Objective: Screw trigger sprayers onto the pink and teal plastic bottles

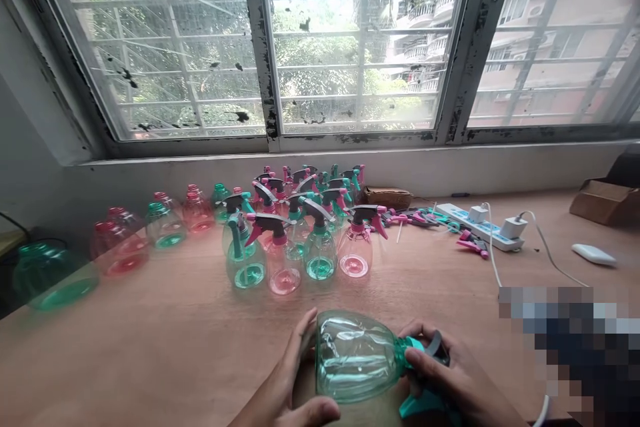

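Observation:
A clear green spray bottle (357,357) lies on its side in front of me, its base to the left and its neck to the right. My left hand (295,380) cups the base end, thumb below and fingers above and behind. At the neck, my right hand (445,367) grips the teal collar of the spray head, thumb and fingers pinching it. The teal and dark trigger head (425,403) is partly hidden by that hand. Beyond the bottle stands a cluster of pink and green spray bottles (285,278) with their heads on.
Headless pink and green bottles (170,230) stand to the left. Loose spray heads (410,217) lie by a white power strip (480,227) with plugged-in chargers. At right are a cardboard box (605,200), a flat white object (594,255) and a pixelated patch. Windows (350,47) line the back.

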Demonstrator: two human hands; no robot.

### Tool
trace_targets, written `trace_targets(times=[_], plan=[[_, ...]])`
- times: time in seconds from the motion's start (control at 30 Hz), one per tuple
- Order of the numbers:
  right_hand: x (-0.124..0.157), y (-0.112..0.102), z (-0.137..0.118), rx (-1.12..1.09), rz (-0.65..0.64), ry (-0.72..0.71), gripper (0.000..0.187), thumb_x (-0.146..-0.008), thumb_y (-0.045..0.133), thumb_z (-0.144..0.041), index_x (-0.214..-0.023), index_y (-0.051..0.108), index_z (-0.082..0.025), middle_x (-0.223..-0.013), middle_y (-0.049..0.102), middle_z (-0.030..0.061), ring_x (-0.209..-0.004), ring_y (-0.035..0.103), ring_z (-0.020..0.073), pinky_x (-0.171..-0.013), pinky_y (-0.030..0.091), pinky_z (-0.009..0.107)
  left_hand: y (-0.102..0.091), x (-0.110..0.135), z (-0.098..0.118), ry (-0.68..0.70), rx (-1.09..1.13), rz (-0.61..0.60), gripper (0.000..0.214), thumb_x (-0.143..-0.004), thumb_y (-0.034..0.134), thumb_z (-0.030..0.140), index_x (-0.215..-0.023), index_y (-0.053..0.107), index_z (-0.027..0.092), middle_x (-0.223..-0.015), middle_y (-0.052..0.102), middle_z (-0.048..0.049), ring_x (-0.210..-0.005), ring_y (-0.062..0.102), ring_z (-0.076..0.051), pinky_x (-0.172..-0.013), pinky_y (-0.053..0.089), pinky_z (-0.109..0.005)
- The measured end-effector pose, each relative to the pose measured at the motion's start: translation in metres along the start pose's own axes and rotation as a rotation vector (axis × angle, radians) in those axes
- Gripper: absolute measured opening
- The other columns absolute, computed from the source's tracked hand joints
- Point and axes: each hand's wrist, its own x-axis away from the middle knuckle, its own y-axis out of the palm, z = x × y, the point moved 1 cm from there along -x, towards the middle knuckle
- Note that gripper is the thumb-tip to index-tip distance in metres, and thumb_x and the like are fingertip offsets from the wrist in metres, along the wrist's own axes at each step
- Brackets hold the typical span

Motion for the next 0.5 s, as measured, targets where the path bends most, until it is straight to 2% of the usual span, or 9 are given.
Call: trace_targets(times=[0.03, 0.1, 0.23, 0.3, 0.4, 0.5], plan=[[-0.0002, 0.0002, 0.0000, 0.000, -0.006, -0.009, 0.039, -0.080, 0.080, -0.053, -0.088, 0.069, -0.017, -0.058, 0.068, -0.0028, -0.053, 0.060, 0.0142, -0.052, 0.041, 0.023, -0.0007, -0.0005, -0.0012, 0.009, 0.025, -0.004, 0.095, -0.085, 0.074, 0.056, -0.159, 0.022, 0.027, -0.166, 0.035, -0.0079, -0.152, 0.031, -0.034, -0.126, 0.024, -0.043], [-0.0005, -0.0001, 0.0005, -0.009, -0.011, -0.012, 0.039, -0.080, 0.079, -0.053, -0.088, 0.069, -0.016, -0.058, 0.068, -0.0027, -0.053, 0.061, 0.0141, -0.052, 0.041, 0.023, -0.0013, -0.0012, -0.0021, 0.014, 0.019, -0.008, 0.090, -0.085, 0.074, 0.054, -0.157, 0.027, 0.028, -0.164, 0.039, -0.0082, -0.149, 0.036, -0.034, -0.125, 0.028, -0.045], [-0.0002, -0.0015, 0.0020, -0.006, -0.005, 0.010, 0.040, -0.082, 0.077, -0.054, -0.091, 0.068, -0.016, -0.057, 0.070, -0.0015, -0.055, 0.061, 0.0150, -0.054, 0.042, 0.024, 0.0000, -0.0018, 0.0011, 0.011, -0.076, 0.012, 0.087, -0.090, 0.074, 0.029, -0.159, 0.022, 0.037, -0.167, 0.033, 0.0007, -0.153, 0.031, -0.029, -0.126, 0.027, -0.038], [0.0001, -0.0015, 0.0018, 0.003, -0.005, 0.017, 0.040, -0.082, 0.077, -0.054, -0.092, 0.067, -0.016, -0.056, 0.071, -0.0010, -0.055, 0.060, 0.0153, -0.055, 0.042, 0.024, 0.0012, -0.0022, 0.0022, 0.026, -0.069, 0.008, 0.086, -0.091, 0.071, 0.023, -0.159, 0.020, 0.038, -0.167, 0.033, 0.0011, -0.153, 0.032, -0.027, -0.125, 0.030, -0.036], [0.0002, -0.0003, 0.0003, 0.005, -0.006, 0.012, 0.040, -0.081, 0.077, -0.054, -0.090, 0.067, -0.016, -0.057, 0.070, -0.0015, -0.054, 0.061, 0.0151, -0.054, 0.042, 0.025, 0.0023, -0.0022, 0.0019, 0.049, -0.030, 0.006, 0.086, -0.091, 0.073, 0.026, -0.159, 0.021, 0.038, -0.166, 0.036, -0.0015, -0.151, 0.035, -0.028, -0.124, 0.032, -0.036], [-0.0004, 0.0007, -0.0005, 0.000, -0.005, 0.013, 0.040, -0.081, 0.078, -0.054, -0.089, 0.067, -0.016, -0.057, 0.070, -0.0022, -0.053, 0.061, 0.0145, -0.054, 0.042, 0.024, 0.0014, -0.0013, 0.0013, 0.033, 0.013, -0.004, 0.093, -0.087, 0.078, 0.041, -0.160, 0.021, 0.034, -0.166, 0.036, -0.0051, -0.152, 0.033, -0.030, -0.125, 0.030, -0.040]])
